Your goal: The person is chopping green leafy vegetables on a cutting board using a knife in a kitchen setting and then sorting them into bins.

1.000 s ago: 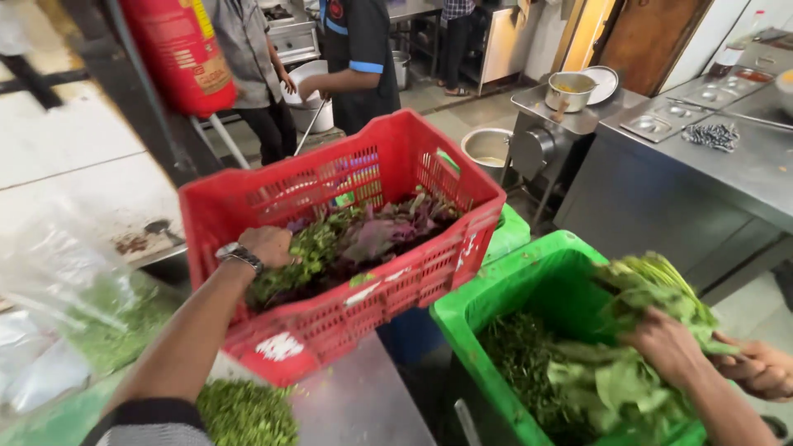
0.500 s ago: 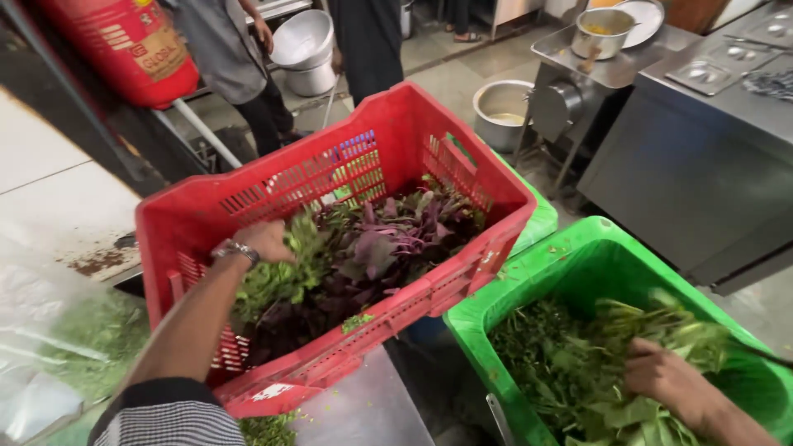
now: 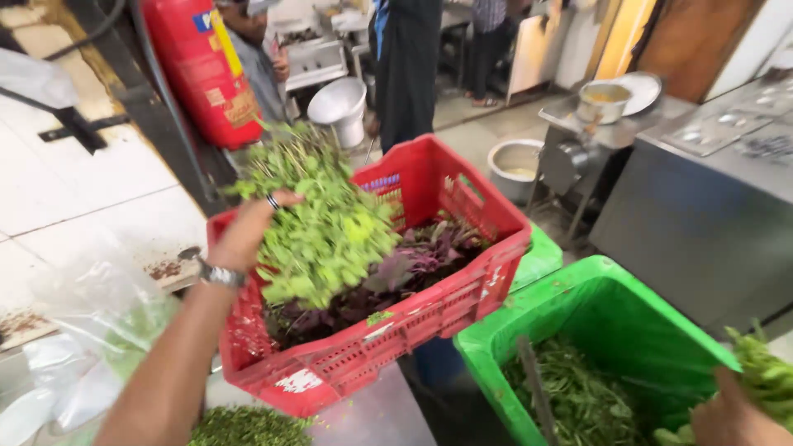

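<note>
My left hand [image 3: 248,231], with a watch on the wrist and a ring on one finger, grips a big bunch of light green leafy herbs [image 3: 326,223] and holds it up over the red plastic crate [image 3: 462,297]. Dark purple and green leaves [image 3: 429,252] lie inside that crate. My right hand [image 3: 731,417] shows at the bottom right corner, holding green leaves [image 3: 768,376] at the edge of the green plastic crate [image 3: 611,306], which contains dark green cuttings [image 3: 578,396].
A red fire extinguisher [image 3: 198,70] hangs on the tiled wall at left. Clear plastic bags [image 3: 91,330] lie at left. People stand behind the crate near a white bucket [image 3: 340,107]. Steel counters [image 3: 710,182] and pots [image 3: 603,99] stand at right.
My left hand has lifted a bunch of light green herbs out of the red crate. My right hand has sunk toward the bottom right corner with its leaves.
</note>
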